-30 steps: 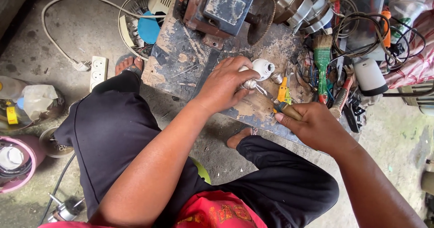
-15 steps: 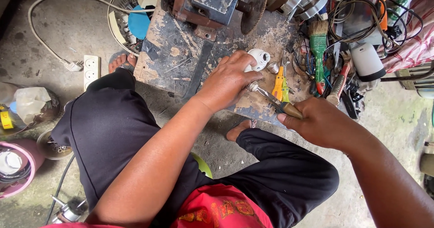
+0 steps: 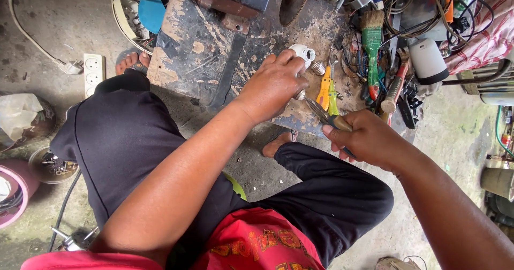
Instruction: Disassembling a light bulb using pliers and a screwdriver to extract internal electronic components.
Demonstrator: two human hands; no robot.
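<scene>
The left hand [image 3: 276, 85], a little above the middle of the frame, is curled with its fingers pressed together around a small metal part [image 3: 300, 95] that peeks out under the knuckles; most of that part is hidden, so its exact shape cannot be told. Just above the fingertips, touching or nearly touching them, lies a white plastic fitting [image 3: 303, 52] on the worktop [image 3: 182, 40]. The right hand [image 3: 367, 139], right of centre, has its grip closed around the handles of a pair of pliers [image 3: 324, 115], whose slim metal nose runs up and left to meet the small part under the left hand. Judging by its look, the part is light, hard and stiff, smooth enough to slip or spin, so it seems best pinched firmly at its sides close to the board while the pliers bite its exposed end; the white fitting looks like brittle plastic that would crack under a hard squeeze. Just right of the hands lies a yellow-handled tool [image 3: 325, 88], then a green-handled brush [image 3: 372, 48]. Further out, a motor with a saw blade [image 3: 294, 0] sits at the top edge, and a white power strip [image 3: 92, 73] lies on the floor at the left.
</scene>
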